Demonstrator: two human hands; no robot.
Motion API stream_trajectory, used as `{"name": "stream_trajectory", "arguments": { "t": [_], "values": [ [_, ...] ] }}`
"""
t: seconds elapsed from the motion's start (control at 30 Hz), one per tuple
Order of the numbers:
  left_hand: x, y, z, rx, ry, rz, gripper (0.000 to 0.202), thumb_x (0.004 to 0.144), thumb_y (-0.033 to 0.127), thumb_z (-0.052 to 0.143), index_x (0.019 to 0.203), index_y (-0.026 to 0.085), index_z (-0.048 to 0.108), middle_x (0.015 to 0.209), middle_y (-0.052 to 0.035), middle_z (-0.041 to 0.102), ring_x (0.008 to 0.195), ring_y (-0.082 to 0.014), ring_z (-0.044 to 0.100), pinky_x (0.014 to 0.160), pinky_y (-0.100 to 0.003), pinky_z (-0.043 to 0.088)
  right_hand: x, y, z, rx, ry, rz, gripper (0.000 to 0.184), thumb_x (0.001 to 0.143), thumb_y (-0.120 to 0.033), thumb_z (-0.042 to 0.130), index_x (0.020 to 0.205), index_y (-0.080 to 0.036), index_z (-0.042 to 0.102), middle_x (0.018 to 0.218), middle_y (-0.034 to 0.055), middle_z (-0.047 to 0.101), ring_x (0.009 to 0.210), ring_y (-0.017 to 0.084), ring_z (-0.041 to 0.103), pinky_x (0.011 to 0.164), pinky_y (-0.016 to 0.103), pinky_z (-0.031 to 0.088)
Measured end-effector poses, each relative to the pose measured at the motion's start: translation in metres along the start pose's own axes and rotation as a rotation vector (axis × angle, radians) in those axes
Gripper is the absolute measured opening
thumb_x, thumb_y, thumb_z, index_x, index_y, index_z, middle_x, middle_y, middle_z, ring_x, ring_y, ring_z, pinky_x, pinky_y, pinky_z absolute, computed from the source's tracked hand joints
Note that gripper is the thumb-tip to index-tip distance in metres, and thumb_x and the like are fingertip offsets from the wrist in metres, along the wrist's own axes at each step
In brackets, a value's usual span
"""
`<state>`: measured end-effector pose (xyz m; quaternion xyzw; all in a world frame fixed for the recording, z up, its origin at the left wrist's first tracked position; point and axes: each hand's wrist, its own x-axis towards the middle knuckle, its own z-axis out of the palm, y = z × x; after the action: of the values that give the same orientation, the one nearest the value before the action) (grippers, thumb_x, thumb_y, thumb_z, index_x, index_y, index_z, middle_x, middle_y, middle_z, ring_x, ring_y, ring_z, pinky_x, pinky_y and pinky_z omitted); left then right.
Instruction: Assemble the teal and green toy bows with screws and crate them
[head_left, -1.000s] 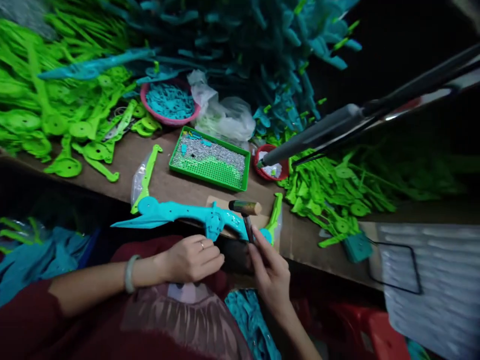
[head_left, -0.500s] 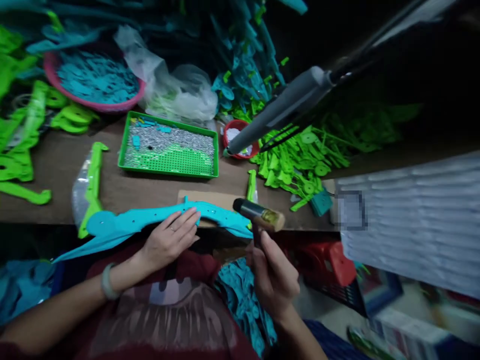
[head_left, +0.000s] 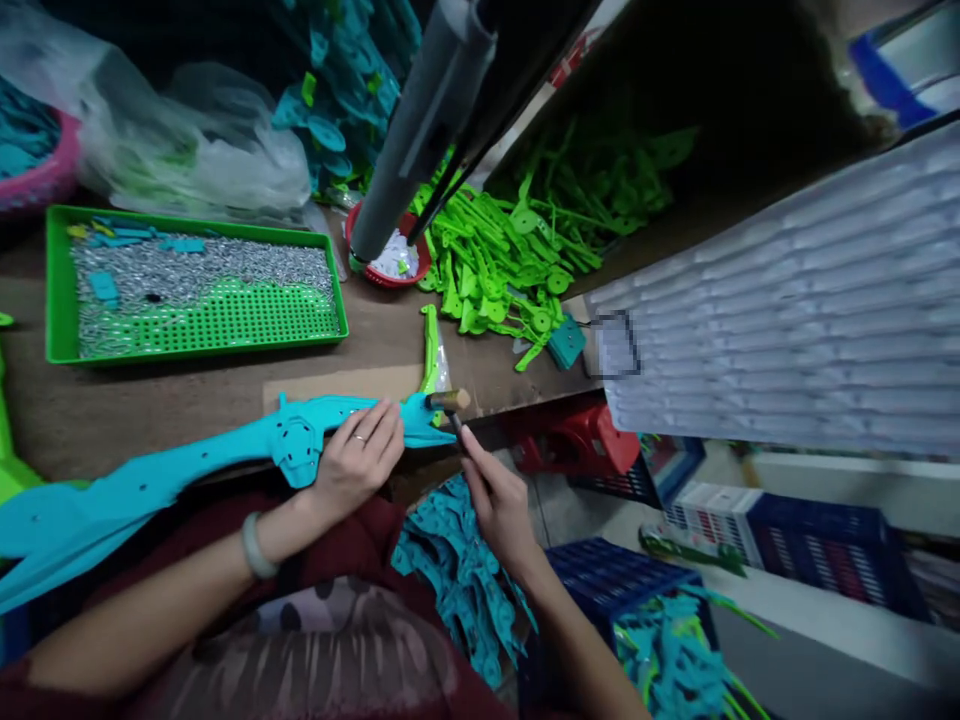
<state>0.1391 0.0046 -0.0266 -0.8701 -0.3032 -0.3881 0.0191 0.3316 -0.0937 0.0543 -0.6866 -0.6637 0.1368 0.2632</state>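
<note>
A long turquoise plastic part (head_left: 225, 455) lies along the near edge of the brown table (head_left: 187, 395). My left hand (head_left: 358, 460) rests on its right end, fingers curled over it, pressing it down. A small hammer (head_left: 450, 403) with a wooden-tipped head is gripped by my right hand (head_left: 495, 500), its head touching the right tip of the turquoise part. A green plastic strip (head_left: 430, 350) lies just behind the hammer head.
A green tray (head_left: 60, 345) with small silver bits sits at the back left. A red bowl (head_left: 390, 270), a heap of green parts (head_left: 517, 270), a plastic bag (head_left: 180, 150) and a grey lamp arm (head_left: 420, 120) stand behind. Turquoise parts (head_left: 457, 570) lie on my lap; blue crates (head_left: 600, 580) are below right.
The view has swung right and down. My left hand slid toward the right end of the turquoise part, and the hammer head has come down onto its tip.
</note>
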Motion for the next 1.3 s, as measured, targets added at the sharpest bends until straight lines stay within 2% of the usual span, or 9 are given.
{"name": "stream_trajectory", "arguments": {
  "t": [0.17,0.27,0.4,0.5,0.63,0.77,1.0,1.17,1.3],
  "values": [
    [0.007,-0.006,0.002,-0.053,-0.008,0.018,0.015,0.096,0.013,0.054,0.105,0.009,0.065,0.127,-0.0203,0.066,0.123,-0.0299,0.061,0.097,-0.04,0.051,0.03,0.017,-0.001,0.059,0.195,0.063,0.046,0.096,-0.018,0.05,0.141,-0.022,0.052,0.128,0.0097,0.069,0.111,0.019,0.07,0.095,0.033,0.057],
    [0.007,-0.005,0.002,-0.053,0.023,0.011,0.015,0.096,0.015,0.054,0.106,0.01,0.064,0.129,-0.0195,0.065,0.125,-0.0293,0.06,0.096,-0.04,0.051,0.057,0.033,0.003,0.06,0.054,0.016,0.042,0.095,-0.02,0.049,0.137,-0.022,0.058,0.127,0.0093,0.069,0.11,0.021,0.07,0.095,0.034,0.057],
    [0.006,-0.005,0.003,-0.03,0.037,0.023,0.013,0.096,0.014,0.055,0.104,0.01,0.065,0.127,-0.0185,0.067,0.122,-0.0284,0.063,0.095,-0.038,0.053,0.097,0.049,0.006,0.022,0.153,0.046,0.046,0.095,-0.022,0.046,0.14,-0.018,0.055,0.127,0.0126,0.069,0.104,0.021,0.071,0.091,0.036,0.058],
    [0.006,-0.006,0.002,-0.023,0.034,0.027,0.013,0.097,0.015,0.054,0.102,0.01,0.064,0.126,-0.0186,0.067,0.12,-0.0289,0.063,0.093,-0.039,0.054,0.123,0.055,0.008,-0.001,0.058,0.016,0.044,0.094,-0.024,0.047,0.135,-0.015,0.06,0.116,0.0121,0.073,0.094,0.02,0.072,0.087,0.034,0.058],
    [0.007,-0.006,0.002,-0.047,0.03,0.025,0.013,0.097,0.015,0.054,0.102,0.009,0.064,0.125,-0.0194,0.067,0.123,-0.0288,0.062,0.093,-0.038,0.054,0.143,0.06,0.012,-0.016,0.122,0.028,0.046,0.095,-0.026,0.043,0.138,-0.016,0.056,0.111,0.0099,0.075,0.092,0.02,0.072,0.084,0.033,0.057],
    [0.008,-0.005,0.003,-0.007,0.027,0.024,0.013,0.096,0.015,0.054,0.101,0.009,0.065,0.124,-0.0174,0.069,0.119,-0.0275,0.064,0.093,-0.037,0.054,0.15,0.056,0.007,-0.154,-0.09,-0.101,0.045,0.095,-0.021,0.042,0.137,-0.017,0.057,0.108,0.0106,0.075,0.088,0.02,0.07,0.079,0.03,0.055],
    [0.006,-0.005,0.01,-0.018,-0.096,0.0,0.025,0.098,0.02,0.051,0.117,0.01,0.062,0.121,-0.0192,0.069,0.113,-0.0301,0.066,0.086,-0.04,0.054,0.181,-0.028,0.007,-0.702,-0.279,-0.783,0.058,0.095,-0.01,0.042,0.147,-0.036,0.043,0.082,0.0036,0.063,0.063,0.014,0.053,0.055,0.026,0.037],
    [0.002,0.002,0.009,0.042,-0.123,0.037,0.028,0.098,0.02,0.047,0.119,0.008,0.061,0.123,-0.0196,0.067,0.12,-0.0269,0.062,0.097,-0.04,0.05,0.218,-0.123,0.076,-0.664,-0.332,-1.071,0.061,0.098,-0.008,0.029,0.152,-0.036,0.03,0.102,0.0073,0.061,0.075,0.018,0.053,0.063,0.029,0.039],
    [0.003,0.013,-0.027,0.001,-0.17,0.248,0.022,0.098,0.02,0.047,0.108,0.015,0.067,0.123,-0.0138,0.067,0.115,-0.0227,0.063,0.096,-0.035,0.049,0.233,-0.192,0.144,-0.635,-0.295,-1.242,0.056,0.1,-0.01,0.024,0.152,-0.03,0.029,0.107,0.0115,0.061,0.082,0.02,0.055,0.063,0.031,0.037]
  ]
}}
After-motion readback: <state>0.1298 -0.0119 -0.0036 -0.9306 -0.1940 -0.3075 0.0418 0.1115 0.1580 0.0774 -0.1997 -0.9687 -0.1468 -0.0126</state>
